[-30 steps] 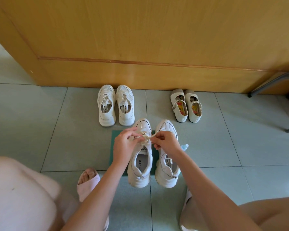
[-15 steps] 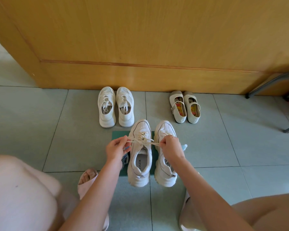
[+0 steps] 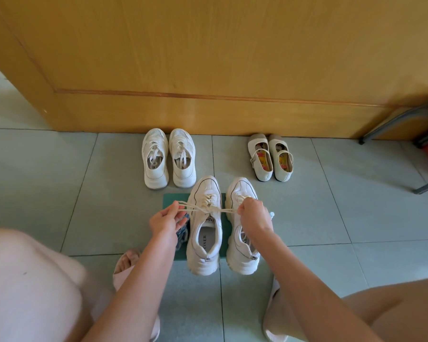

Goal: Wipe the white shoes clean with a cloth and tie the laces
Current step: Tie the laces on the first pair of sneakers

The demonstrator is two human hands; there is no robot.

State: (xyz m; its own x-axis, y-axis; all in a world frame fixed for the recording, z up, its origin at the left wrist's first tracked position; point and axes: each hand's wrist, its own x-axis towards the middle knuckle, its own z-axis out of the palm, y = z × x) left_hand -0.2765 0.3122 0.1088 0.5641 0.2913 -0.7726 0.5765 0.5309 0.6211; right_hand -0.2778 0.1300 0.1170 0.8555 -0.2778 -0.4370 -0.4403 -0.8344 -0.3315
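both hands pull the laces point(image 3: 209, 209) of the left sneaker point(image 3: 204, 225) sideways over its tongue. the left hand point(image 3: 167, 219) pinches one loop, the right hand point(image 3: 253, 214) pinches the other above the right sneaker point(image 3: 242, 253). both sneakers stand on a green mat point(image 3: 169, 201) on the tiled floor point(image 3: 59, 181).

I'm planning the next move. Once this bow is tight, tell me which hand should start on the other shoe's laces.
Right, probably. Both hands pinch the bow, but the right hand sits over the other shoe, whose laces look loose; the left hand lies beyond the laced shoe.
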